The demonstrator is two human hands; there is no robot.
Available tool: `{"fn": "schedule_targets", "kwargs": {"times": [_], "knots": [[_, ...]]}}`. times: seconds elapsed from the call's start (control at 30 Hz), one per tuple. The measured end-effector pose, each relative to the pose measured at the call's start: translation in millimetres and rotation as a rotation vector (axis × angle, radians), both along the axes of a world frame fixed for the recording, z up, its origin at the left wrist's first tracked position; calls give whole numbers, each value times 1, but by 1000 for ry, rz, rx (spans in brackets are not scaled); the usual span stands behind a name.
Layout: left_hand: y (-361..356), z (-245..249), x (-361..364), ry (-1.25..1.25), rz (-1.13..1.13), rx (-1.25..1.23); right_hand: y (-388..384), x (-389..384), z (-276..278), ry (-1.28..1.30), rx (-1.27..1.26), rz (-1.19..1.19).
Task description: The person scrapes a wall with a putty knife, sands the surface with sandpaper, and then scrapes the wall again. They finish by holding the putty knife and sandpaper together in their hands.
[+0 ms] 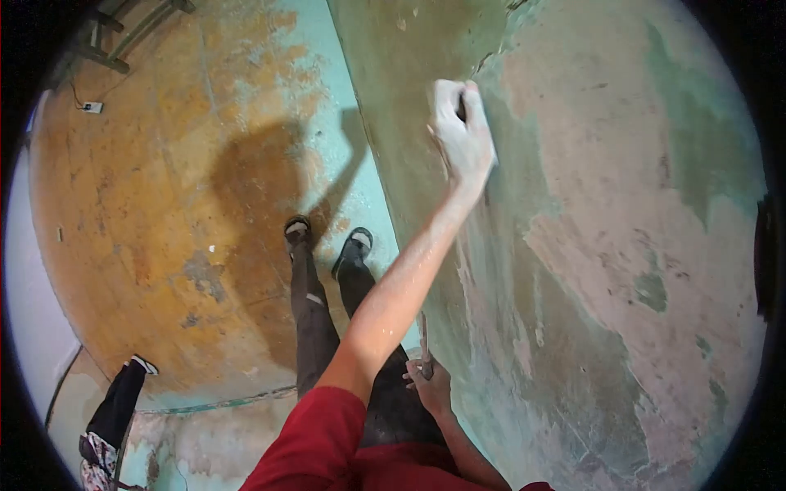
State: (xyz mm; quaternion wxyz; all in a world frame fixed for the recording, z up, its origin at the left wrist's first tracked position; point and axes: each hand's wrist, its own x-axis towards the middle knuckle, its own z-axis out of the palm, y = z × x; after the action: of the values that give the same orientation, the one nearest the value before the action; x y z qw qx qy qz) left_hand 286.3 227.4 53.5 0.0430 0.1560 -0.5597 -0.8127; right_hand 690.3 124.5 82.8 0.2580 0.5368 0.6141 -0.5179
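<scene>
- Bright, warm light comes from behind the person and throws a soft-edged shadow [270,180] across the floor [123,204].
- The wall [614,245] is evenly lit and slightly soft.
- Fisheye distortion bends the edges, and a black vignette rings the view.

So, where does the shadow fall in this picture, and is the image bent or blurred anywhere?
Head view: strong fisheye bending and a black round border; the person's shadow lies on the orange floor beyond the feet; the left hand, closed on a dark handle at the wall, looks washed-out pale; the right hand, holding a thin tool lower down, is dimmer and a little soft.
</scene>
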Motion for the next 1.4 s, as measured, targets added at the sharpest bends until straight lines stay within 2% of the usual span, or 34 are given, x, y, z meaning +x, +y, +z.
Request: {"fn": "schedule_targets", "kwargs": {"times": [0.07,0.13,0.17,0.2,0.23,0.3,0.37,0.43,0.47,0.5,0.53,0.57,0.6,0.67,0.7,0.73,0.8,0.83,0.93,0.97,1.0,1.07,1.13,1.17,1.2,1.23,1.27,1.3,1.33,1.4], "knots": [[7,2,56,66,-23,28,-4,-6,0,6,-3,34],[7,7,126,74,-28,-111,-4,-9,-3,-89,-21,83],[10,-3,130,-32,-28,11,-3,-9,-3,-105,-33,92],[13,-15,97,85,53,-40,1,-6,-4,-118,-40,106],[11,-16,45,156,104,-152,-1,7,-8,-45,-49,-30],[-10,5,-43,2,-91,-36,4,-10,-1,-30,-1,-15],[11,-12,25,59,-17,5,7,1,-9,-34,10,-38],[9,-12,51,139,62,38,15,-1,-20,-129,11,251],[7,-10,54,157,29,40,13,-3,-21,-130,12,258],[7,-5,59,162,-2,54,7,-2,-13,-120,-22,128],[7,0,60,175,-35,65,4,-4,-5,-101,-57,-5],[-4,2,2,79,-140,-14,2,-10,1,-62,-32,-39],[-3,-1,10,75,-148,-20,0,-5,-8,-66,-40,-47],[2,3,31,103,-26,-89,4,6,-17,-139,-87,-43],[2,4,31,116,-22,-86,13,-2,-14,-179,-55,243],[1,4,32,119,-29,-61,12,-4,-13,-172,-53,251],[2,3,44,97,-45,-5,9,1,1,-103,-51,-37],[2,1,45,106,-43,-10,10,-6,11,-87,-28,-85],[3,3,47,146,-33,-99,16,-12,6,-44,-17,-81],[5,3,52,151,-30,-96,22,-9,2,-165,-48,49],[8,6,56,239,42,-58,24,-14,2,-156,-41,60],[14,1,63,302,112,-29,16,-12,18,-29,-60,-57],[7,4,20,139,35,-34,10,-14,18,-26,-59,-95],[5,8,16,37,-1,-28,11,-16,18,-100,-79,-22],[25,31,78,28,186,369,16,-18,9,-146,-92,61],[25,27,69,52,196,380,17,3,-1,-94,-23,190],[19,22,67,135,109,212,17,3,4,-98,-21,195],[11,18,68,199,17,36,14,1,19,-84,-57,51],[7,17,48,214,14,36,12,-7,21,-35,-87,-96],[4,22,-6,154,62,10,16,-3,24,-32,-74,-120]]}}
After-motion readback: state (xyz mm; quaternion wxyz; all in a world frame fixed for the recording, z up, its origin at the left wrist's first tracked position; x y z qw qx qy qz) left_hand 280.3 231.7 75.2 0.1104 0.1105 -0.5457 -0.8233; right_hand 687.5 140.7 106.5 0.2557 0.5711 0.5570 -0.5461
